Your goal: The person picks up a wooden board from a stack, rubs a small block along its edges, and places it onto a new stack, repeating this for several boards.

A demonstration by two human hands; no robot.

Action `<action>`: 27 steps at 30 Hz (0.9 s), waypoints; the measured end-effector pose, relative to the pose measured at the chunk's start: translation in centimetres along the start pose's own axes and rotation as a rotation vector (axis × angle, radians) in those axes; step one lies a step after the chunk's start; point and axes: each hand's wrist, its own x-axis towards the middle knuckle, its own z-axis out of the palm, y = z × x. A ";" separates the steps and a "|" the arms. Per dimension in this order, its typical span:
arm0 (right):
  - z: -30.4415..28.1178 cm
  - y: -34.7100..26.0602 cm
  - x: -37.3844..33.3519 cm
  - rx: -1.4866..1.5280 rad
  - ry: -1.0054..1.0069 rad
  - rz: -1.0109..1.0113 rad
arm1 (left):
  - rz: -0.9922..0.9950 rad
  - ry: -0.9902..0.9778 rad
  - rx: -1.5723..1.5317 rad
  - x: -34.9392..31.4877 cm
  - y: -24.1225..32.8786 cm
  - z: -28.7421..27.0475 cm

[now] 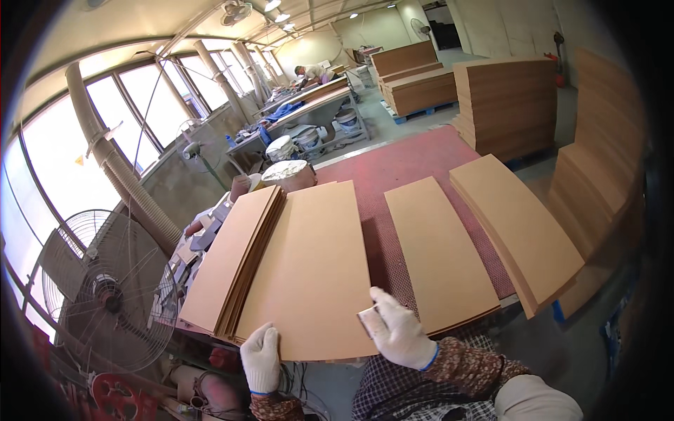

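Both hands wear white gloves. My left hand (261, 356) rests on the near edge of a large brown board (316, 266) lying on the workbench. My right hand (398, 328) grips a small grey block (369, 322) and presses it against the board's near right corner. To the left, a stack of similar boards (232, 256) lies fanned beneath the large one.
A single board (439, 256) and a thicker stack (516, 228) lie on the red mat (400, 165). Tall board piles (505, 105) stand behind and right. A floor fan (105, 295) is at left. A person works at a far bench (309, 70). Buckets (288, 172) sit beyond.
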 end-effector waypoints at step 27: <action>3.9 4.0 0.0 -0.230 -0.310 0.306 | 0.495 0.164 0.351 -0.9 -5.7 -0.3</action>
